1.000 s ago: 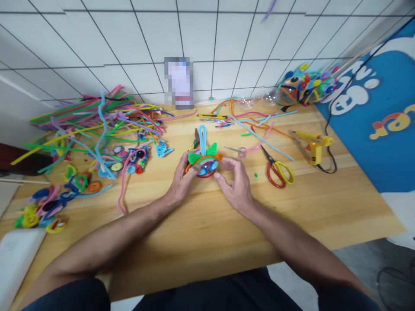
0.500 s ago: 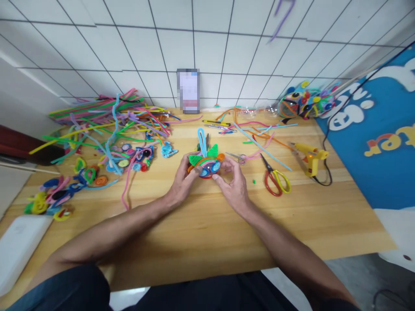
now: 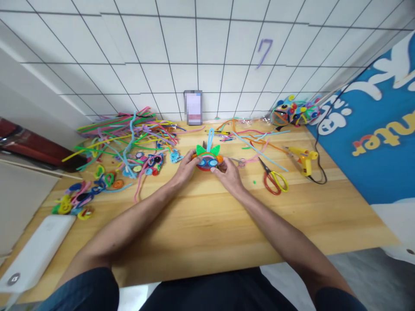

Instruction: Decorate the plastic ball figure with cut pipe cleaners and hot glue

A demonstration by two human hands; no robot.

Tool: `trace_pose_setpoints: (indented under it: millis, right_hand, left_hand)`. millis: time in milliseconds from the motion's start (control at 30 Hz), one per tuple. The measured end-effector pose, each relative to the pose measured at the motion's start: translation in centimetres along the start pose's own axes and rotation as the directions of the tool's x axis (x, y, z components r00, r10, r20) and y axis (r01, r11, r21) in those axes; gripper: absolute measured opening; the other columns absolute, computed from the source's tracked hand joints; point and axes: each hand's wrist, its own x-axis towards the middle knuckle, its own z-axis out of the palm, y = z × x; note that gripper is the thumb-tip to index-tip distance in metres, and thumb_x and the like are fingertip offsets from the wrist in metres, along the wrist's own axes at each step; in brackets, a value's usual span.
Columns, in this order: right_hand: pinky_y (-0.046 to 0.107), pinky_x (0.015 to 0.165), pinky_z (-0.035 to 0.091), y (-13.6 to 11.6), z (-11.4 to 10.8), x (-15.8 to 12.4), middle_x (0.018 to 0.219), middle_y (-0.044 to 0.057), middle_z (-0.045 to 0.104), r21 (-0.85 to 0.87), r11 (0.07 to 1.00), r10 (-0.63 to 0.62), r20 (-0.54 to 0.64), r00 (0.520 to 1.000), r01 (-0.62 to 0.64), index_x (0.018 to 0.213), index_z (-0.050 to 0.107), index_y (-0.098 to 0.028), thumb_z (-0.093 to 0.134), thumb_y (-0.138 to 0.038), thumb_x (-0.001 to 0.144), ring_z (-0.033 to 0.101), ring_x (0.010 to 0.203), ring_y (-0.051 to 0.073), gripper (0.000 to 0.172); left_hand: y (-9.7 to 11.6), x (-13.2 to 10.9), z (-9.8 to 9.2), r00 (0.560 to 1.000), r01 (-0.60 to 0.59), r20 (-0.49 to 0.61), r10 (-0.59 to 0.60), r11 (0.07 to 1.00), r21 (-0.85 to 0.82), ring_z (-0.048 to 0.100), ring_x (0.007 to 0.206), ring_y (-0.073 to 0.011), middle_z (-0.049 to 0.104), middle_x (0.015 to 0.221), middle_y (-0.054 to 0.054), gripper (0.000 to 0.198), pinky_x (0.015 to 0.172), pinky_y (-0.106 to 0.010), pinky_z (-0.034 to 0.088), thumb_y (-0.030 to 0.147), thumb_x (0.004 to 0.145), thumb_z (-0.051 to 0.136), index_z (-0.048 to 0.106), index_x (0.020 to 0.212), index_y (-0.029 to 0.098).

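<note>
Between my two hands is a small pipe-cleaner mask (image 3: pixel 208 157) with green pointed ears, an orange-and-red band, two blue eye rings and orange side pieces. A tall light-blue pipe-cleaner loop (image 3: pixel 210 139) stands up behind its ears. My left hand (image 3: pixel 187 165) is closed on its left side, the thumb at the front. On the other side my right hand (image 3: pixel 229 171) grips the lower right edge between thumb and fingers. A dark pointed tool tip (image 3: pixel 204 145) shows behind the mask; the rest of it is hidden.
Scissors (image 3: pixel 273 178) with red and yellow handles lie to the right, beside a yellow glue gun (image 3: pixel 304 158). A heap of pipe cleaners (image 3: pixel 126 125) fills the back left. Finished-looking coloured pieces (image 3: pixel 79 196) and a white power bank (image 3: pixel 39 252) are at far left. A phone (image 3: pixel 193 108) leans on the wall.
The mask now faces me more squarely, its light-blue loop leaning right instead of left. Both hands still hold it. My view has tilted up and shifted slightly.
</note>
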Motion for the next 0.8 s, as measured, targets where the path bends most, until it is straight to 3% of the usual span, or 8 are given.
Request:
trace_pose_setpoints:
  millis: [200, 333, 533, 667, 800]
  right_hand:
    - [0.038, 0.084, 0.054, 0.3, 0.0, 0.0, 0.096, 0.003, 0.071, -0.030, 0.999, -0.040, -0.020, 0.999, 0.039, 0.100, 0.065, -0.024, 0.070, -0.046, 0.082, 0.066, 0.092, 0.024, 0.029]
    - [0.041, 0.087, 0.056, 0.4, -0.2, -0.1, 0.101, 0.005, 0.072, -0.046, 0.997, -0.062, -0.035, 0.997, 0.061, 0.108, 0.066, -0.023, 0.071, -0.047, 0.083, 0.066, 0.093, 0.025, 0.035]
    - [0.047, 0.095, 0.059, 0.6, -0.4, -0.6, 0.117, 0.010, 0.074, -0.052, 0.991, -0.128, -0.055, 0.990, 0.126, 0.124, 0.064, -0.021, 0.071, -0.043, 0.088, 0.069, 0.105, 0.027, 0.042]
    - [0.054, 0.109, 0.054, 0.4, -0.9, -1.2, 0.138, 0.015, 0.067, -0.177, 0.945, -0.299, -0.131, 0.945, 0.275, 0.140, 0.058, -0.023, 0.070, -0.038, 0.093, 0.063, 0.129, 0.031, 0.051]
    - [0.058, 0.117, 0.048, -0.2, -1.2, -1.7, 0.143, 0.014, 0.061, -0.305, 0.857, -0.448, -0.046, 0.893, 0.415, 0.144, 0.060, -0.027, 0.067, -0.036, 0.097, 0.058, 0.137, 0.032, 0.048]
  left_hand:
    - [-0.9, 0.5, -0.1, 1.000, -0.006, -0.014, 0.005, 0.998, -0.064, 0.070, 0.107, -0.0241, 0.077, 0.108, -0.002, 0.031, 0.103, -0.038, 0.051, 0.038, 0.083, 0.073, 0.069, 0.110, 0.022]
    - [-1.0, 0.3, -0.4, 0.999, -0.047, 0.020, 0.049, 0.998, -0.052, 0.069, 0.116, -0.0252, 0.076, 0.118, -0.003, 0.033, 0.107, -0.041, 0.051, 0.042, 0.089, 0.070, 0.066, 0.116, 0.023]
    - [-2.3, -0.1, -1.1, 0.988, -0.076, 0.136, 0.077, 0.997, -0.016, 0.069, 0.119, -0.0263, 0.071, 0.130, -0.009, 0.070, 0.106, -0.042, 0.052, 0.051, 0.079, 0.087, 0.054, 0.134, 0.023]
    - [-2.8, -0.2, -0.9, 0.987, -0.101, 0.132, 0.097, 0.994, 0.028, 0.068, 0.118, -0.0253, 0.071, 0.130, -0.010, 0.071, 0.107, -0.041, 0.051, 0.050, 0.079, 0.089, 0.054, 0.134, 0.022]
    - [-2.4, -0.5, -0.5, 0.990, -0.109, 0.097, 0.103, 0.992, 0.060, 0.068, 0.113, -0.0229, 0.071, 0.125, -0.008, 0.062, 0.104, -0.038, 0.052, 0.045, 0.083, 0.085, 0.055, 0.132, 0.022]
